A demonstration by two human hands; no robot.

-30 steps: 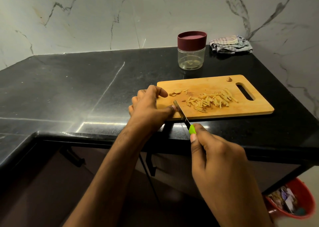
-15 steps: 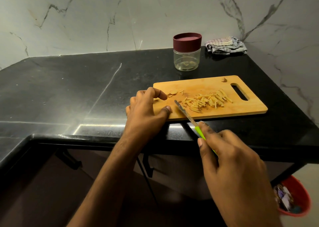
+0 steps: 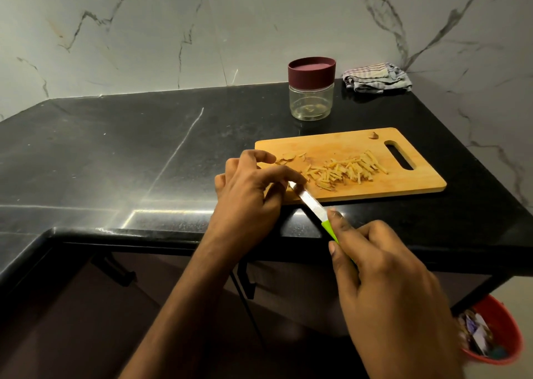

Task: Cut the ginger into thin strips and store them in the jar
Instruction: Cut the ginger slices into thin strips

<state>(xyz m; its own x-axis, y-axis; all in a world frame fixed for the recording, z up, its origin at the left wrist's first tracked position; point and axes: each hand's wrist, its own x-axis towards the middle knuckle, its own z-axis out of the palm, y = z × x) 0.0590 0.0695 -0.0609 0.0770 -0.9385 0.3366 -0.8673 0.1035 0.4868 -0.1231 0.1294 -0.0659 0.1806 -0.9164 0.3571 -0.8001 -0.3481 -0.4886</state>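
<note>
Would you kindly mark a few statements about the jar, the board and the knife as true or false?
1. The jar has its lid on. True.
2. The right hand holds the knife by its green handle. True.
3. The ginger strips lie inside the jar. False: they lie in a heap on the board.
4. The cloth lies on the board. False: it lies on the counter by the wall, right of the jar.
5. The left hand touches the blade near its tip. True.
</note>
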